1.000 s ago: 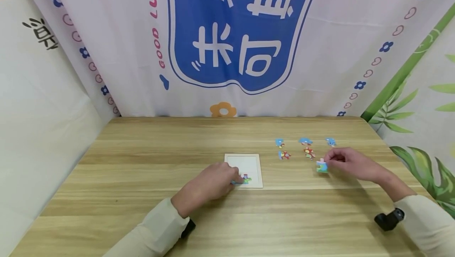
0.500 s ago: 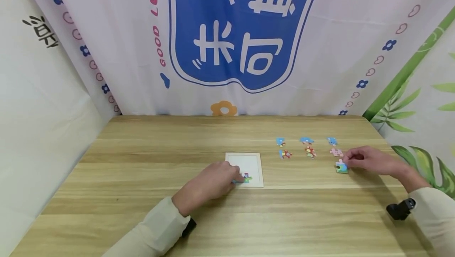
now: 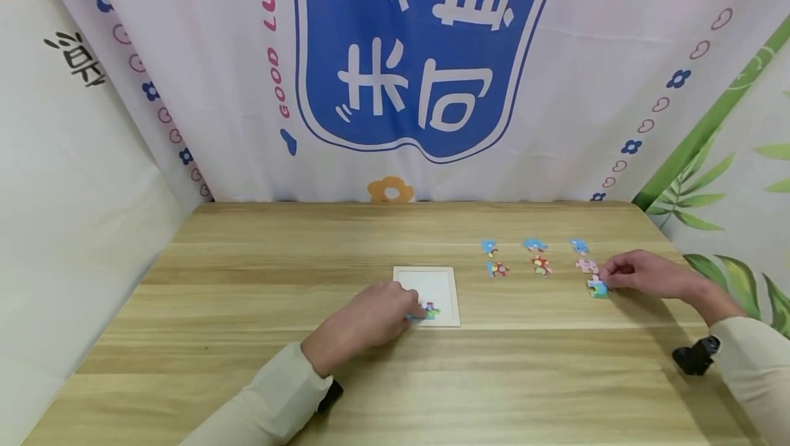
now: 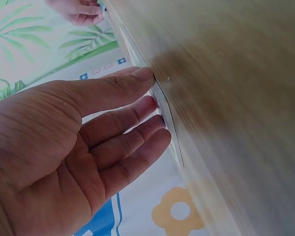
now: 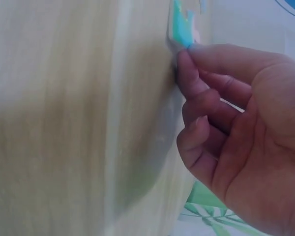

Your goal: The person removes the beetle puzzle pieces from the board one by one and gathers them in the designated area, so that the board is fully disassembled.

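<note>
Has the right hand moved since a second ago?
Yes: the right hand has moved to the right, farther from the white tray.

The left arm [image 3: 265, 391] is extended from the frame's bottom edge toward the centre, the left hand [image 3: 370, 312] held with its fingers [image 4: 132, 157] nearly straight and slightly spread. The right arm [image 3: 749, 360] is stretched in from the lower right, and in the right hand [image 3: 657, 278] the thumb [image 5: 231, 57] and forefinger [image 5: 188, 76] are pinched, the other fingers curled.
</note>
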The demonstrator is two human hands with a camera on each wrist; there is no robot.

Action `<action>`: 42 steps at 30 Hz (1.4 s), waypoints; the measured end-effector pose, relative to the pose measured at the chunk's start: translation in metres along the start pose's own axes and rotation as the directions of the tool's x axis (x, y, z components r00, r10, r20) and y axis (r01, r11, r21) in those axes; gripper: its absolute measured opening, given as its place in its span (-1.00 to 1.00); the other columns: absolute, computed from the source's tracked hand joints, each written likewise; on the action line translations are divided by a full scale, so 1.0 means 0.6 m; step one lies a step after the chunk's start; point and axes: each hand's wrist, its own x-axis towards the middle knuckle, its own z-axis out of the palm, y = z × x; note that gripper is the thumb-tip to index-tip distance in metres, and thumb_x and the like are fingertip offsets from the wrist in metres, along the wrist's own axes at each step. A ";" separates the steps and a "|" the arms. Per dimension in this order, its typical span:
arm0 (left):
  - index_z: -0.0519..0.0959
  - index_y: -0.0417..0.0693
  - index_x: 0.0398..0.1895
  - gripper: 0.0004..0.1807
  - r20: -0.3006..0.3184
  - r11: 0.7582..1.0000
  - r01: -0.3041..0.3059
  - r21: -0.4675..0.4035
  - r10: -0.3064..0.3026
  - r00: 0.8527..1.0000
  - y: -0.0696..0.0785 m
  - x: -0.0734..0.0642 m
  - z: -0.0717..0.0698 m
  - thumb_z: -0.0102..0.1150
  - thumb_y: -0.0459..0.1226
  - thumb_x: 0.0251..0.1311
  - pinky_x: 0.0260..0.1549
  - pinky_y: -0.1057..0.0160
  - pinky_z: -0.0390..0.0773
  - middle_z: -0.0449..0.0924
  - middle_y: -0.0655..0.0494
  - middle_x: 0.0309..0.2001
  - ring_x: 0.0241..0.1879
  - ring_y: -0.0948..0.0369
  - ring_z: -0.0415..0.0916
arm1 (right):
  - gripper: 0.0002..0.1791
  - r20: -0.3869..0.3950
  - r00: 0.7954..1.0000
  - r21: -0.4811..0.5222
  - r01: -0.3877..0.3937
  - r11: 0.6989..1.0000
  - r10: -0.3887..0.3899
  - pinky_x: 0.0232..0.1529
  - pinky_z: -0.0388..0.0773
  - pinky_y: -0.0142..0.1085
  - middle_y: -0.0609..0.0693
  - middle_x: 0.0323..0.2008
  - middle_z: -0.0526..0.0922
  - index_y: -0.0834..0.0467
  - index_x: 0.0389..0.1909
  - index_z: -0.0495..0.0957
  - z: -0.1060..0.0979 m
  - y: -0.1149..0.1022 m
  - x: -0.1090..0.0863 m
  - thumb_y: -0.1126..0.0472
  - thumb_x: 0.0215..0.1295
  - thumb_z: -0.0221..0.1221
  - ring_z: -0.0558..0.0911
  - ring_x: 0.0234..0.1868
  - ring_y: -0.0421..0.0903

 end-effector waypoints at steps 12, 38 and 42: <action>0.77 -0.11 0.03 -0.69 -0.004 1.000 -0.004 0.007 0.004 1.000 -0.001 0.002 0.003 0.40 -0.44 0.21 -0.38 0.36 0.55 0.76 0.14 -0.13 -0.16 0.09 0.71 | -0.91 0.002 1.000 -0.037 -0.013 0.999 0.013 -0.19 0.45 -0.34 -0.05 -0.21 0.60 0.23 -0.18 0.63 0.003 -0.005 -0.002 0.32 0.50 0.16 0.46 -0.22 -0.18; 0.78 -0.07 0.03 -0.69 -0.005 0.999 -0.013 0.029 0.013 1.000 0.000 0.002 0.003 0.40 -0.42 0.22 -0.43 0.36 0.52 0.75 0.11 -0.20 -0.27 0.15 0.69 | -0.91 -0.122 0.992 -0.083 0.021 0.996 -0.032 -0.31 0.43 -0.31 -0.07 -0.33 0.57 0.21 -0.18 0.64 0.016 -0.048 -0.006 0.31 0.50 0.16 0.46 -0.32 -0.17; 0.79 -0.02 0.02 -0.70 -0.009 0.998 -0.039 0.049 0.039 0.999 -0.002 0.000 0.002 0.38 -0.42 0.24 -0.44 0.36 0.50 0.73 0.12 -0.25 -0.33 0.19 0.66 | -0.92 -0.122 0.986 -0.077 0.101 0.992 -0.110 -0.34 0.47 -0.31 -0.06 -0.32 0.60 0.20 -0.17 0.64 0.034 -0.091 0.007 0.30 0.50 0.19 0.49 -0.32 -0.18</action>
